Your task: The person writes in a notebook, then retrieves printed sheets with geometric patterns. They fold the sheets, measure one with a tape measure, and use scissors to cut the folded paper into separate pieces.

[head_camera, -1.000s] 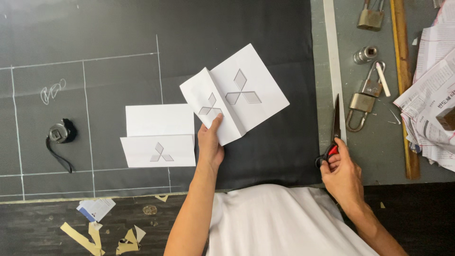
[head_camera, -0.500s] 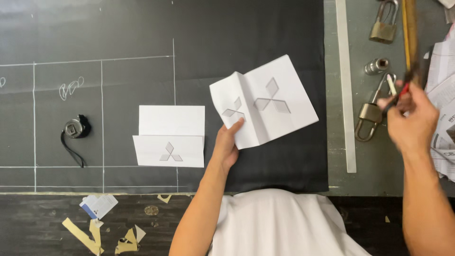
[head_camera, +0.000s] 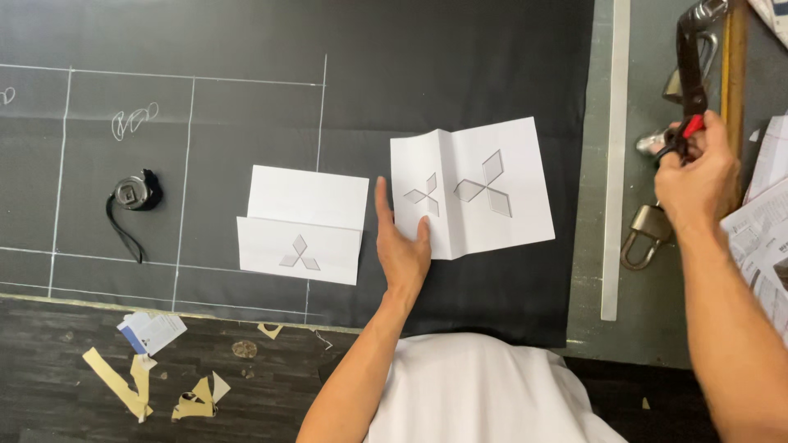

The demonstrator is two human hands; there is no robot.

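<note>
My left hand [head_camera: 401, 246] holds the lower left edge of a folded white paper stencil [head_camera: 492, 217] with two three-diamond cut-outs, just above a black sheet [head_camera: 410, 66] marked with chalk lines. My right hand [head_camera: 698, 176] is raised at the right and grips black scissors with red handles [head_camera: 689, 74], blades pointing up. A second folded white stencil [head_camera: 302, 223] with one three-diamond cut-out lies flat on the black sheet to the left of my left hand.
A small tape measure with a black strap [head_camera: 133, 195] lies on the sheet at left. A long metal ruler [head_camera: 611, 164], a wooden stick [head_camera: 733, 74], padlocks [head_camera: 640, 234] and newspapers [head_camera: 763, 221] are on the grey table at right. Paper scraps [head_camera: 148, 385] litter the dark floor.
My right hand picked the scissors up off the table and lifted them up to the right. My left hand has turned the cut-out paper more square to the view.
</note>
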